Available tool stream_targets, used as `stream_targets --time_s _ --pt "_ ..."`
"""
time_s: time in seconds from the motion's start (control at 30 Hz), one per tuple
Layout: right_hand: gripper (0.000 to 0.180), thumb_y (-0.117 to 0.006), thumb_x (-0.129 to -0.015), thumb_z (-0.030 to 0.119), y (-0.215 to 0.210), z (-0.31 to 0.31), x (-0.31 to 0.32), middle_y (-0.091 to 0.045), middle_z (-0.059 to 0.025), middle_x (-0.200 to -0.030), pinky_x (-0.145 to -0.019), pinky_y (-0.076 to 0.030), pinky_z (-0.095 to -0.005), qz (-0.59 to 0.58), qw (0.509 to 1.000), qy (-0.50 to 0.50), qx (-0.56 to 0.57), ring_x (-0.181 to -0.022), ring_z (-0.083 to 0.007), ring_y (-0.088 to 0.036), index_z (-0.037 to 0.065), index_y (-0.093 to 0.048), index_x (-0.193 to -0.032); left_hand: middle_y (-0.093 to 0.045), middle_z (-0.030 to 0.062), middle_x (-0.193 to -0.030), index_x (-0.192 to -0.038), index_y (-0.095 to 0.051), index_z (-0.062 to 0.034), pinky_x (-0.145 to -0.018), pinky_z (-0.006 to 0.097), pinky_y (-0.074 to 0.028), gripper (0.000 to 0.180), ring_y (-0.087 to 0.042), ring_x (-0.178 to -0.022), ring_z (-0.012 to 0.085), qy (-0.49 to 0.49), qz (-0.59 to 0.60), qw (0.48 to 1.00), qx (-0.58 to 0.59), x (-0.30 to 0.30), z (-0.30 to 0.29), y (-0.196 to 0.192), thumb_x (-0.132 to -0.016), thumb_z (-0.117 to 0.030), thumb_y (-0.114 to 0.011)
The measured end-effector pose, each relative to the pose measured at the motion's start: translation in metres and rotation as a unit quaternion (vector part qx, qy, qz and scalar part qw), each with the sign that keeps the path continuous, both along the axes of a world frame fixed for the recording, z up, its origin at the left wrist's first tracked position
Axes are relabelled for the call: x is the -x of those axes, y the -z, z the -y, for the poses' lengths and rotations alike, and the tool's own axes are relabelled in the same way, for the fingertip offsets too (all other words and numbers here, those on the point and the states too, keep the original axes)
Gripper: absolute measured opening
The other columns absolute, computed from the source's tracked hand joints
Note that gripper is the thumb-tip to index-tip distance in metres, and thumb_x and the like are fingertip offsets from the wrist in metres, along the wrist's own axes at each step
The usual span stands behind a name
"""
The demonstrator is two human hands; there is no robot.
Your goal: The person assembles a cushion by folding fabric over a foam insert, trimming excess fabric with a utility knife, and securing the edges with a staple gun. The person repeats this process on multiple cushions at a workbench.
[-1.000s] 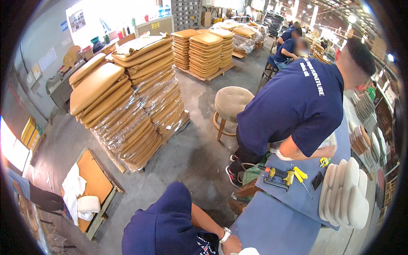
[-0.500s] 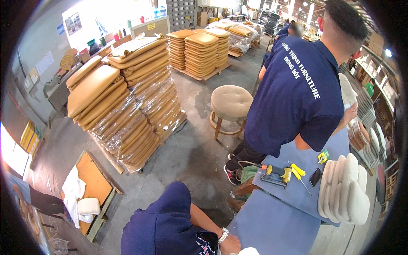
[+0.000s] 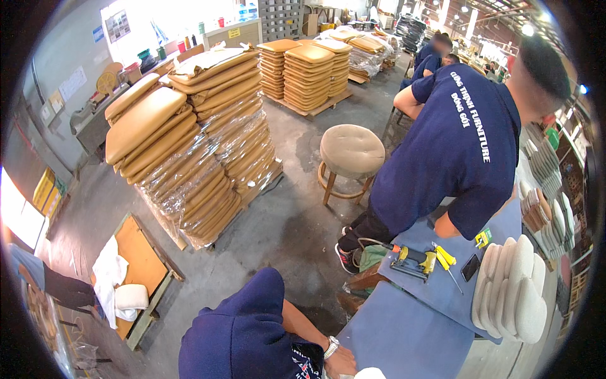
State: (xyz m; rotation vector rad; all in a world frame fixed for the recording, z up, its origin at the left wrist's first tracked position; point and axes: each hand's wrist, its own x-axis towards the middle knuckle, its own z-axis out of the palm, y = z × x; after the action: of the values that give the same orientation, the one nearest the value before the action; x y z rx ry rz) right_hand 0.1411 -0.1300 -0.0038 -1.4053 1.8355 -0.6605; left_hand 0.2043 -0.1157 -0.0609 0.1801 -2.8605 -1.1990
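My left arm comes up from the lower edge in a navy sleeve [image 3: 237, 331] and bends back down. A metal-banded watch [image 3: 331, 347] circles its wrist. My left hand [image 3: 341, 362] is at the bottom edge, beside the blue-covered table [image 3: 407, 338]. The picture's edge cuts off its fingers, so their grip is hidden. Right beside it, the rounded top of something off-white [image 3: 370, 374] shows, too little to name. My right hand is out of view.
On the table are a yellow-black staple gun [image 3: 413, 261], yellow-handled tools [image 3: 445, 256], a phone [image 3: 470, 268] and pale cushions [image 3: 510, 290]. A co-worker [image 3: 448, 151] leans over its far end. A round stool [image 3: 352, 151] and stacked tan seat pads [image 3: 202, 145] stand on the floor.
The co-worker has bent lower over the table, one arm now reaching down to it. The surroundings have shifted slightly in the picture. My left hand has barely moved.
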Motion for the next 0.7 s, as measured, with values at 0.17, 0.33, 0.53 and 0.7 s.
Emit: stream_targets --time_s 0.17,0.33,0.53,0.7 --pt "0.043 -0.067 -0.096 0.027 0.000 -0.002 0.009 -0.066 -0.0137 -0.132 -0.098 -0.049 -0.0413 0.002 1.000 0.003 0.000 -0.113 -0.0283 -0.064 0.004 -0.064 -0.132 -0.069 0.0250 -0.102 -0.125 -0.056 -0.0022 -0.081 0.055 -0.055 0.039 -0.069 -0.096 0.0431 -0.011 0.010 1.000 -0.009 0.004 0.001 -0.002 -0.092 -0.024 -0.056" --pt "0.043 -0.068 -0.095 0.026 0.000 -0.007 0.013 -0.066 -0.0133 -0.131 -0.098 -0.050 -0.0413 0.004 1.000 0.016 0.001 -0.113 -0.0278 -0.064 0.004 -0.064 -0.133 -0.069 0.0253 -0.102 -0.123 -0.057 -0.0013 -0.082 0.055 -0.054 0.042 -0.069 -0.096 0.0435 -0.014 0.014 1.000 -0.018 0.005 0.000 -0.004 -0.088 -0.025 -0.060" --pt "0.043 -0.069 -0.095 0.024 0.000 -0.015 0.012 -0.066 -0.0128 -0.131 -0.097 -0.050 -0.0413 0.005 1.000 0.028 -0.001 -0.113 -0.0272 -0.064 0.004 -0.064 -0.133 -0.069 0.0258 -0.101 -0.121 -0.057 -0.0002 -0.082 0.056 -0.053 0.046 -0.069 -0.096 0.0441 -0.013 0.015 0.999 -0.029 -0.003 -0.004 -0.009 -0.084 -0.026 -0.064" --pt "0.044 -0.070 -0.094 0.023 0.001 -0.016 0.018 -0.066 -0.0123 -0.131 -0.097 -0.050 -0.0412 0.007 0.999 0.039 -0.006 -0.112 -0.0267 -0.065 0.005 -0.064 -0.133 -0.069 0.0261 -0.100 -0.119 -0.058 0.0007 -0.083 0.056 -0.053 0.049 -0.069 -0.097 0.0445 -0.011 0.016 0.999 -0.032 -0.003 -0.005 -0.010 -0.080 -0.028 -0.067"
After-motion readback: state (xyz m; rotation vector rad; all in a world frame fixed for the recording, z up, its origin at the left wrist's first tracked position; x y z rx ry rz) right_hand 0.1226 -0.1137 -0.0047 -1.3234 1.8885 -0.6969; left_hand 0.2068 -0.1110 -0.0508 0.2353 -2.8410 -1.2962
